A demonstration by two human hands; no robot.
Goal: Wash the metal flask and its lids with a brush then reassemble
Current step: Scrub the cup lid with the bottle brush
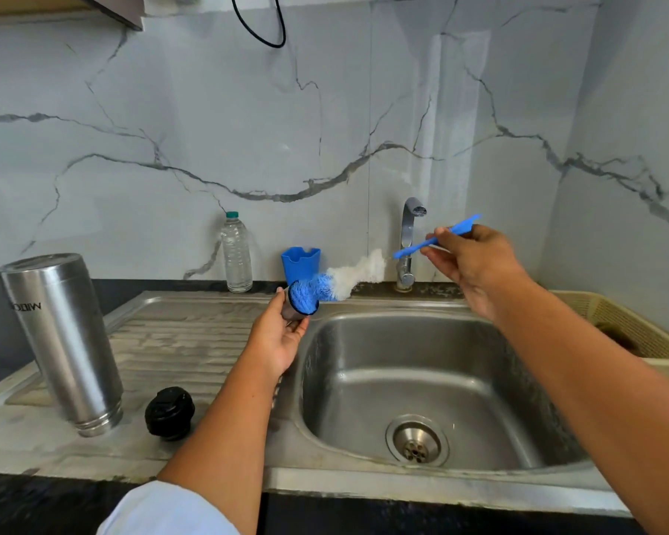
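The steel flask (64, 341) stands upside down on the drainboard at the left, mouth down. Its black inner lid (169, 413) lies beside it to the right. My left hand (279, 334) grips the small metal cup lid (292, 310) over the sink's left rim, its opening turned to the right. My right hand (468, 260) pinches the blue handle of a bottle brush (348, 278). The brush's blue and white bristles reach down to the left, and the blue tip is inside the cup lid.
The steel sink basin (421, 380) lies under my hands, with the tap (410, 241) behind it. A blue plastic holder (301, 262) and a clear water bottle (236, 252) stand by the wall. A beige basket (630, 326) sits at the right.
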